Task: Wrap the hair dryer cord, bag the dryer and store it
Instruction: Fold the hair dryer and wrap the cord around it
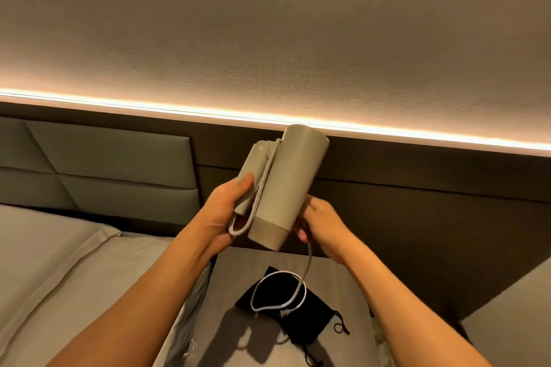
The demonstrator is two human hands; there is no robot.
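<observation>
A beige hair dryer [290, 176] with its handle folded against the barrel is held up in front of me. My left hand [222, 214] grips the folded handle, where a turn of the pale cord lies between handle and barrel. My right hand [320, 222] pinches the cord [308, 262] beside the barrel's lower end. From there the cord hangs down and forms a loop with the plug over a black drawstring bag [301, 322], which lies flat on the wooden nightstand [238, 277].
A bed with pale sheets [59, 262] lies to the left under a padded headboard [104, 164]. Another bed corner [512, 316] shows at lower right. A dark wall panel with a light strip [417, 132] runs behind the nightstand.
</observation>
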